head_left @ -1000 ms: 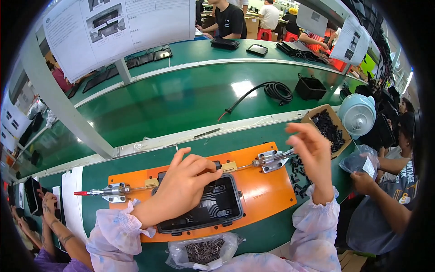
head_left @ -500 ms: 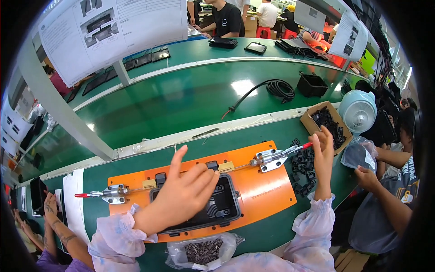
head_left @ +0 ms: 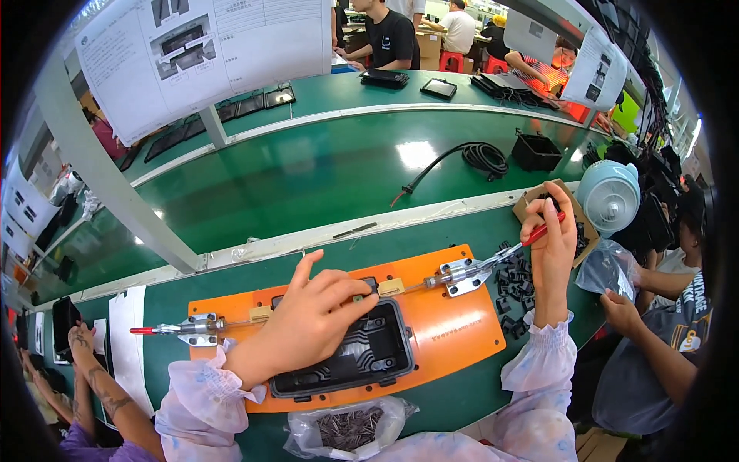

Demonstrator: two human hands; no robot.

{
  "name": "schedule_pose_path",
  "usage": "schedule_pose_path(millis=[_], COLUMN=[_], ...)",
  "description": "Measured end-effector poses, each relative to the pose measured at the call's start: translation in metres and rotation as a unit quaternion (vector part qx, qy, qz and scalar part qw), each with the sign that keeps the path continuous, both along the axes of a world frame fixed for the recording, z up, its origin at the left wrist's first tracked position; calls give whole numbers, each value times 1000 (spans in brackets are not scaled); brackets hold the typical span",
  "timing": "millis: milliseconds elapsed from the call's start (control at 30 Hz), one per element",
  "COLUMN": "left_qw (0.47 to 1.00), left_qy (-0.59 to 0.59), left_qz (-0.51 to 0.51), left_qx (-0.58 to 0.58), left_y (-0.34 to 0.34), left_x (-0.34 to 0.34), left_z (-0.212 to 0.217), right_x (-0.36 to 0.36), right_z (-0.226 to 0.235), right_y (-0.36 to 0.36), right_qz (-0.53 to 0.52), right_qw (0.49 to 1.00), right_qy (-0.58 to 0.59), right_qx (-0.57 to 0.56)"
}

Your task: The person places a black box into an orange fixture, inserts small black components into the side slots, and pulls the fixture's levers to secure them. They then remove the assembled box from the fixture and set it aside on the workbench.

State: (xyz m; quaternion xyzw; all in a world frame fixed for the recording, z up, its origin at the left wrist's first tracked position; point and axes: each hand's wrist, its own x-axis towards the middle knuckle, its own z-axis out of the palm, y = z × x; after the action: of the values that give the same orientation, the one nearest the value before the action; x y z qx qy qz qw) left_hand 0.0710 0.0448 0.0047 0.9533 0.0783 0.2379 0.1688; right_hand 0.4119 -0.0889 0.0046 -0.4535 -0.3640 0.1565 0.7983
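Bare L hand (head_left: 314, 317) palm-down, back up; one finger sticks up apart, the others bend R, index & thumb tips close tog. L forearm (head_left: 202, 400) comes in from lower L, slanting up & R, in a sheer pale-lilac cloth sleeve w/ bluish blotches & gathered frilly cuff. Bare R hand (head_left: 551, 250) raised higher than L, fingers curled in twd thumb. R forearm (head_left: 537, 366) approx. vert., same sleeve type, wrist bare, near straight.

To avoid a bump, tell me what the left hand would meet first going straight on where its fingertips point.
The left hand would probably meet the small black block at its fingertips, which it may already touch, then the tan block; depth is unclear.
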Motion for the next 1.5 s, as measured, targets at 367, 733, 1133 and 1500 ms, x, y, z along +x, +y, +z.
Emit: schedule_pose_path(millis=[367,733,1133,1500], left_qw=[989,986,819,649], left_qy=[-7,-36,-225,-571], left_qz=[-15,-3,526,345], left_qx=[147,161,33,-367], left_y=[-4,-14,47,46], left_x=[4,5,-207,-250], left_z=[-2,-13,10,-43], right_x=[-48,-102,-174,-188], right_z=[33,18,12,-4], right_y=[15,22,78,89], right_qz=[-26,59,291,269], right_qw=[958,727,705,670], right_qy=[-236,-620,-645,-691], right_qx=[-158,-289,-51,-29])
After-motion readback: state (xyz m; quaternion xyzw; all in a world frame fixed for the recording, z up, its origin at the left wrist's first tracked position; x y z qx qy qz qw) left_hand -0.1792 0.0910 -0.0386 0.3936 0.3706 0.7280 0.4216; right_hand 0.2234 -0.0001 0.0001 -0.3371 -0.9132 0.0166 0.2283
